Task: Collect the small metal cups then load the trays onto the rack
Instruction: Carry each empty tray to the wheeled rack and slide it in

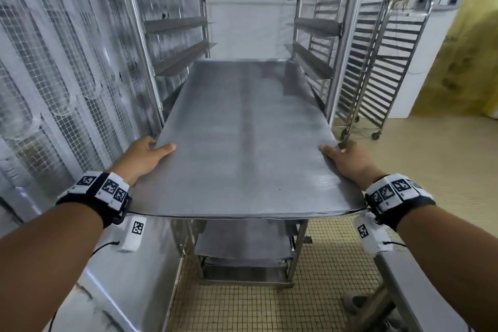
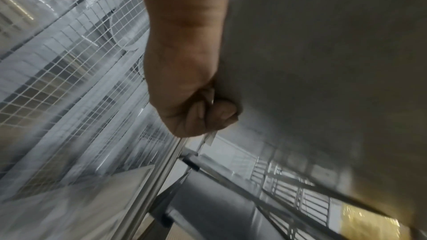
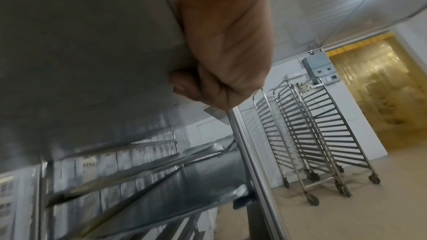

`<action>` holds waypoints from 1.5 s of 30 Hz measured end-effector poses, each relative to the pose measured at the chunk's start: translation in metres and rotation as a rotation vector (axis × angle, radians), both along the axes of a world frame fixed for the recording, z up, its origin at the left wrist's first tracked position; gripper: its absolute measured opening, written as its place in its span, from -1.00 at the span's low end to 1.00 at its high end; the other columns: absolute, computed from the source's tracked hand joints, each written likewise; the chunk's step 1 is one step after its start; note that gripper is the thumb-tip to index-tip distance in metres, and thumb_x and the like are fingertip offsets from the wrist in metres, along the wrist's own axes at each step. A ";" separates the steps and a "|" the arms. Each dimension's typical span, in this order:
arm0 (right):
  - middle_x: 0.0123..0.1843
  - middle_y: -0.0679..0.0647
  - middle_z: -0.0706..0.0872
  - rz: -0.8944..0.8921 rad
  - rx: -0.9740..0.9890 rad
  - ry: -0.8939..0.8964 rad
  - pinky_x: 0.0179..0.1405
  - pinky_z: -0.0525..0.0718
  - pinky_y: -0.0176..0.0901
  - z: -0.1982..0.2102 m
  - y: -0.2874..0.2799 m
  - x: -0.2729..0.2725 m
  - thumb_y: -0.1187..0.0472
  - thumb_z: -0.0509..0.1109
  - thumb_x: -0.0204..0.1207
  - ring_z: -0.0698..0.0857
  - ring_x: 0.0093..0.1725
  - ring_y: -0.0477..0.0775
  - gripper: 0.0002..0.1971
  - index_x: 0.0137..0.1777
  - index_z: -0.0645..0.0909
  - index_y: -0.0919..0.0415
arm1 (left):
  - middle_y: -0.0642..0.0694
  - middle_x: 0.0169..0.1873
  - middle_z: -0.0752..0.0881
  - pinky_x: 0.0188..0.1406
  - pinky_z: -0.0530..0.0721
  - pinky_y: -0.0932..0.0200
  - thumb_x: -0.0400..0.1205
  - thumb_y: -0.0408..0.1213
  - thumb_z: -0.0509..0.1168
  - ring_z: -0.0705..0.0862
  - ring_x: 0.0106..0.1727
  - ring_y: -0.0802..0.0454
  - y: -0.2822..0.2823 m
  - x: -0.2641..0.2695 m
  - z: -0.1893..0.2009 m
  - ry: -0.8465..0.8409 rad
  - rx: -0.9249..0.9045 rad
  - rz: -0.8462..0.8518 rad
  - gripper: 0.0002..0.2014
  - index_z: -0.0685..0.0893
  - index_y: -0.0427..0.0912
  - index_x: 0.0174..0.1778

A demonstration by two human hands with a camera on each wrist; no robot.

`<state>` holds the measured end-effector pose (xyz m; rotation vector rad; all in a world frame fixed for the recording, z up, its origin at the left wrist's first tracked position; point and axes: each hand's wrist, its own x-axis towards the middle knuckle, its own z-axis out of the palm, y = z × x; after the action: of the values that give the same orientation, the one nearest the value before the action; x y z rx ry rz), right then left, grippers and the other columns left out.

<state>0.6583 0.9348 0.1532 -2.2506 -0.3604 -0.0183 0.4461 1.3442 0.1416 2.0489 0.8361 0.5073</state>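
Your left hand (image 1: 145, 155) and right hand (image 1: 347, 158) grip the flat, matte-grey metal tray (image 1: 242, 143), fingers (image 2: 208, 116) curled beneath its edges. Its far end sits between the steel rack (image 1: 345, 35) uprights.

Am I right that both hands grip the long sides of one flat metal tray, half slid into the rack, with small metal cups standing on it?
Not quite: no cups stand on it. The head view shows the tray bare on top. The rest holds: the left hand and right hand grip its long sides, and its far end sits between the rails of the rack.
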 end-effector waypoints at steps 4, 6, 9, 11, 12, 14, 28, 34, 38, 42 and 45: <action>-0.44 0.04 0.61 0.008 -0.082 0.051 -0.46 0.37 -0.20 0.026 0.009 0.017 -0.15 0.41 0.57 0.60 -0.40 0.08 -0.56 -0.34 0.58 0.20 | -0.14 -0.11 0.84 -0.05 0.82 -0.16 0.41 0.15 0.58 0.84 -0.16 -0.15 0.019 0.012 0.023 0.078 0.018 -0.034 -0.53 0.77 -0.17 0.00; -0.41 0.05 0.59 0.025 -0.133 0.079 -0.49 0.34 -0.20 0.034 0.010 0.023 -0.18 0.39 0.58 0.60 -0.36 0.13 -0.57 -0.33 0.57 0.17 | -0.12 -0.11 0.83 0.03 0.80 -0.10 0.43 0.05 0.61 0.82 -0.10 -0.15 0.022 0.012 0.034 0.101 0.023 -0.057 -0.62 0.79 -0.16 -0.04; -0.34 0.09 0.63 0.069 -0.135 0.101 -0.47 0.39 -0.20 0.039 0.008 0.022 -0.19 0.43 0.55 0.62 -0.35 0.10 -0.57 -0.22 0.60 0.23 | 0.08 -0.15 0.72 -0.08 0.70 0.16 0.47 -0.06 0.60 0.74 -0.05 0.01 0.012 0.004 0.049 0.131 0.074 -0.120 -0.79 0.69 0.05 -0.15; -0.28 0.04 0.63 0.102 -0.158 0.080 -0.46 0.40 -0.21 0.040 0.004 0.013 -0.19 0.43 0.56 0.63 -0.31 0.05 -0.56 -0.03 0.64 0.25 | 0.16 -0.17 0.66 -0.24 0.58 0.33 0.51 -0.09 0.57 0.68 -0.13 0.16 0.006 -0.005 0.050 0.150 0.103 -0.149 -0.79 0.66 0.08 -0.09; -0.25 0.00 0.62 0.113 -0.195 0.042 -0.45 0.37 -0.24 0.043 0.001 0.004 -0.17 0.42 0.59 0.59 -0.31 -0.03 -0.57 0.05 0.62 0.26 | 0.15 -0.15 0.68 -0.28 0.56 0.37 0.51 -0.09 0.57 0.67 -0.15 0.20 0.003 -0.010 0.049 0.150 0.112 -0.159 -0.74 0.67 0.05 0.03; -0.05 0.03 0.68 0.144 -0.240 -0.006 -0.36 0.38 -0.28 0.043 -0.003 -0.008 -0.16 0.40 0.60 0.58 -0.23 -0.03 -0.50 0.27 0.57 0.28 | 0.02 0.03 0.75 -0.12 0.62 0.38 0.48 -0.04 0.58 0.72 -0.03 0.12 -0.005 -0.020 0.045 0.150 0.135 -0.176 -0.53 0.66 -0.03 0.28; 0.14 0.07 0.72 0.314 -0.568 -0.389 0.21 0.58 0.14 0.030 0.048 -0.136 -0.53 0.02 0.49 0.67 0.18 0.19 -0.31 0.05 0.65 0.05 | 0.04 0.46 0.61 0.43 0.52 -0.03 0.45 0.62 0.04 0.55 0.46 0.00 -0.110 -0.070 0.050 0.269 0.796 -0.481 -0.09 0.59 0.02 0.50; 0.04 -0.06 0.81 0.177 -0.406 -0.808 0.22 0.48 0.13 -0.017 0.067 -0.163 -0.30 0.12 0.63 0.75 0.08 0.14 -0.51 -0.01 0.75 0.02 | 0.14 0.29 0.72 0.31 0.49 -0.06 0.52 0.53 -0.11 0.64 0.31 0.02 -0.133 -0.064 0.018 0.124 0.997 -0.391 -0.23 0.72 0.14 0.32; 0.01 -0.11 0.81 0.188 -0.316 -0.946 0.23 0.47 0.15 -0.024 0.065 -0.151 -0.22 0.16 0.66 0.75 0.04 0.09 -0.58 -0.02 0.75 0.01 | 0.14 0.11 0.80 0.26 0.48 -0.19 0.59 0.43 -0.03 0.70 0.19 -0.01 -0.137 -0.064 0.002 -0.045 1.035 -0.247 -0.37 0.82 0.14 0.11; 0.09 -0.18 0.79 0.128 -0.331 -0.855 0.42 0.29 0.29 -0.024 0.063 -0.132 -0.25 0.11 0.65 0.70 0.19 0.04 -0.58 0.05 0.73 -0.07 | 0.16 0.19 0.76 0.43 0.34 -0.31 0.65 0.36 0.06 0.62 0.30 0.01 -0.139 -0.050 -0.003 -0.013 0.972 -0.153 -0.48 0.79 0.17 0.19; 0.21 -0.18 0.76 0.078 -0.298 -0.817 0.49 0.25 0.34 -0.031 0.060 -0.120 -0.26 0.10 0.65 0.65 0.30 0.07 -0.58 0.17 0.71 -0.11 | 0.13 0.22 0.75 0.50 0.26 -0.34 0.69 0.27 0.14 0.61 0.32 -0.03 -0.134 -0.039 -0.010 -0.037 0.932 -0.110 -0.57 0.76 0.13 0.23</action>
<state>0.5379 0.9947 0.1224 -2.4276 -0.9275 -0.9126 0.4072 1.2101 0.1320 2.8845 0.4816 0.9979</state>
